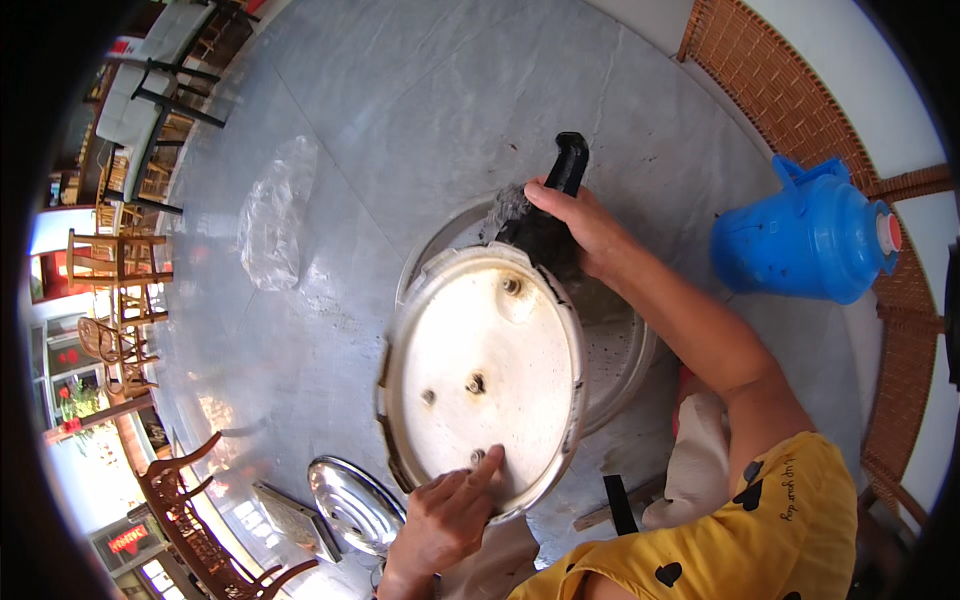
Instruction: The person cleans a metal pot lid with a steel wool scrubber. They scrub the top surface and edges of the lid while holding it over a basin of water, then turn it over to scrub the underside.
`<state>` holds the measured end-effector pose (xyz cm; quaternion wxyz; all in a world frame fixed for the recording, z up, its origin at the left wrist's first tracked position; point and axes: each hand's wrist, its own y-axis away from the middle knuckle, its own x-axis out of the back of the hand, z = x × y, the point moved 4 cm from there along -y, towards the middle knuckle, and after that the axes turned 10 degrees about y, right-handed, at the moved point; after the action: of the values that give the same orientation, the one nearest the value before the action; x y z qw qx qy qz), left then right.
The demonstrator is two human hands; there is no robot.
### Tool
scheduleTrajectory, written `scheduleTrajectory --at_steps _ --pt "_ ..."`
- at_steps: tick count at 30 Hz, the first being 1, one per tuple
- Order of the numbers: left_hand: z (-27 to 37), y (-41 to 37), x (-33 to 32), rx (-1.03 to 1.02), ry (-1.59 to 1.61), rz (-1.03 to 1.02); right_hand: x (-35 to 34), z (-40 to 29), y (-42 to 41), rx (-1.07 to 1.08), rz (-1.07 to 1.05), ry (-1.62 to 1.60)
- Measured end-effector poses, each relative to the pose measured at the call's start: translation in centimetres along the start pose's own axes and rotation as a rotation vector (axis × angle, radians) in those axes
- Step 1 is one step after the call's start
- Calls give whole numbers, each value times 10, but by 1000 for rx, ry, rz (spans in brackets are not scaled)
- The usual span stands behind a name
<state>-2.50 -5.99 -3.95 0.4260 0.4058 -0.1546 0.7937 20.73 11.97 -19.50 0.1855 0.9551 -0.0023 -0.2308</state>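
A large metal pressure-cooker lid [495, 337] is held tilted with its pale underside facing me. Brownish stains surround several small metal fittings on it. My left hand [450, 510] grips the lid's lower rim, one finger lying across the underside near a fitting. At the far rim, my right hand [581, 217] is closed around the lid's black handle [568, 161]. A grey wad of scouring wool [511, 206] shows beside the right thumb; whether that hand also holds it is unclear. Partly hidden behind the lid is a wide metal basin [637, 367] on the floor.
A blue plastic jug [795, 232] with a red cap lies to the right by woven panels [787, 67]. A clear plastic bag [277, 217] rests on grey floor tiles. At lower left are a shiny metal lid [352, 502], a flat box-like object [296, 517] and a wooden chair [195, 517].
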Motion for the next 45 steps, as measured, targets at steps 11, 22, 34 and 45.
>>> scheduleTrajectory --at_steps 11,22,34,45 --pt "-77 44 -5 284 574 948 12 -10 -10 -6 234 -587" --pt "-157 84 -98 704 1842 861 -12 13 -11 -118 135 -315" --pt "-153 129 -104 594 1984 1126 34 96 -6 315 -115 1245" --pt "-178 134 -165 660 2003 1148 -72 -42 55 93 -256 1053"
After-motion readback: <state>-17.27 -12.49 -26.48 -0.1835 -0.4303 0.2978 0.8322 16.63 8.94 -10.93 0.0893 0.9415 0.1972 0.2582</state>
